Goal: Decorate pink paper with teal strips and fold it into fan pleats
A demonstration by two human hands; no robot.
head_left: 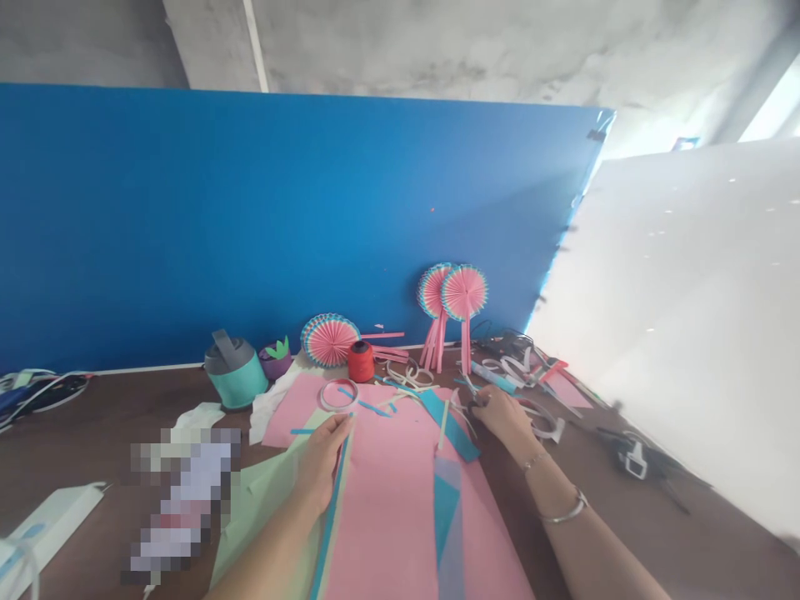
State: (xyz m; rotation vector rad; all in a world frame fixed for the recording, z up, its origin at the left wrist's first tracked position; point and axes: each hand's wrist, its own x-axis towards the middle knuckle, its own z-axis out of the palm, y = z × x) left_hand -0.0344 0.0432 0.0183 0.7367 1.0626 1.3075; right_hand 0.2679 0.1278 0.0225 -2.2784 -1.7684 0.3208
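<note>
My left hand [322, 462] lies flat, fingers stretched, on the left edge of a large pink paper sheet [391, 500], over a thin blue strip [328, 517] and pale green paper [259, 504]. My right hand [503, 417] reaches to the far right side of the sheet, fingers curled around dark scissor handles [478, 398] among paper scraps. A blue paper piece [447, 421] and a blue-and-lilac folded piece [447, 508] lie on the pink sheet between my hands.
Pink-and-blue paper fans [454, 293] lean on the blue board [250, 217]; another fan [329, 340], a red thread spool [361, 362], a tape ring [338, 394] and a teal container [235, 372] stand behind. White strips, a black tool [634, 457] lie right; white board [687, 317].
</note>
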